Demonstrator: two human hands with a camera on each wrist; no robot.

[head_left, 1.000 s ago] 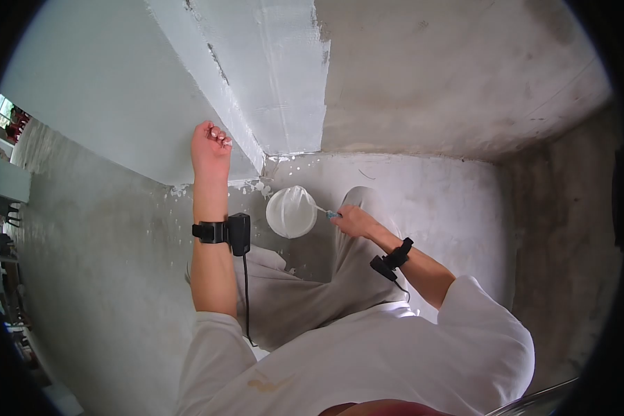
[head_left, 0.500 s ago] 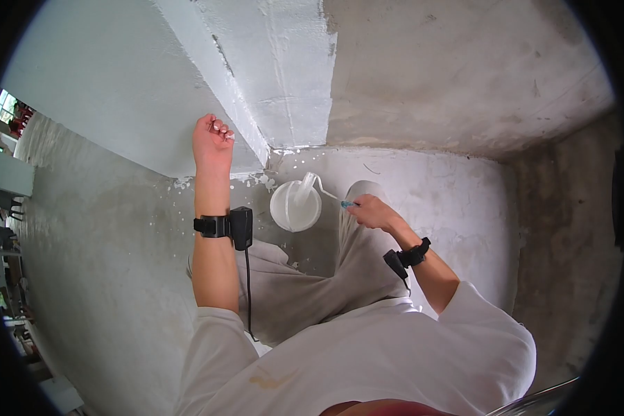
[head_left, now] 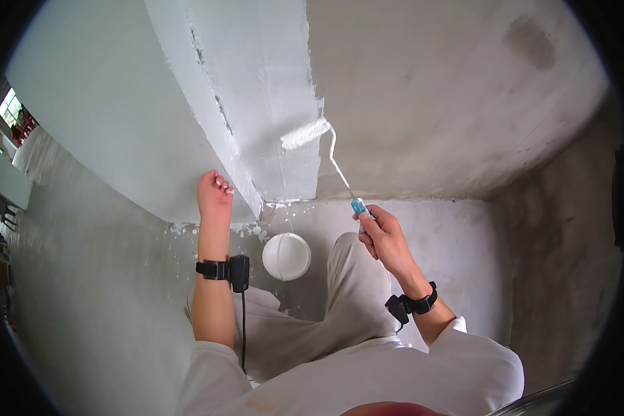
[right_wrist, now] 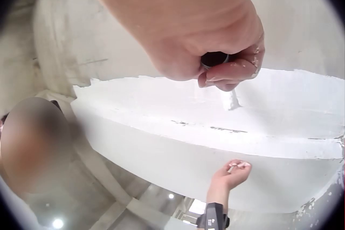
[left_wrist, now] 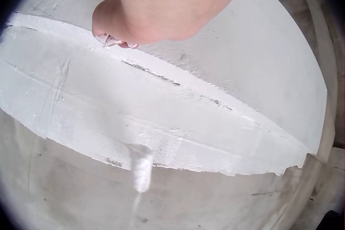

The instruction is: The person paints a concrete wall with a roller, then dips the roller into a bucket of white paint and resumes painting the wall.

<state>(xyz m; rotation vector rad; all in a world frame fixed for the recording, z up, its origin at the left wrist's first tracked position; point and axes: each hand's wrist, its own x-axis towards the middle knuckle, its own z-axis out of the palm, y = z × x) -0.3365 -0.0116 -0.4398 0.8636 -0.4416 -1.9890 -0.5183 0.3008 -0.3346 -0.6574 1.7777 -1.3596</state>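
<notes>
Right hand (head_left: pixel 385 236) raised, gripping roller (head_left: pixel 305 133); left hand (head_left: pixel 215 193) braces on wall (head_left: pixel 118 111)

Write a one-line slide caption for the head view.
Right hand holds a paint roller against the wall; left hand braces nearby, white bucket below.

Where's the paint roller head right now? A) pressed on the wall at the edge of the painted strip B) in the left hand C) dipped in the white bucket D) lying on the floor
A: the right hand grips the blue handle, and the roller head lies against the wall, well above the white bucket.
</notes>
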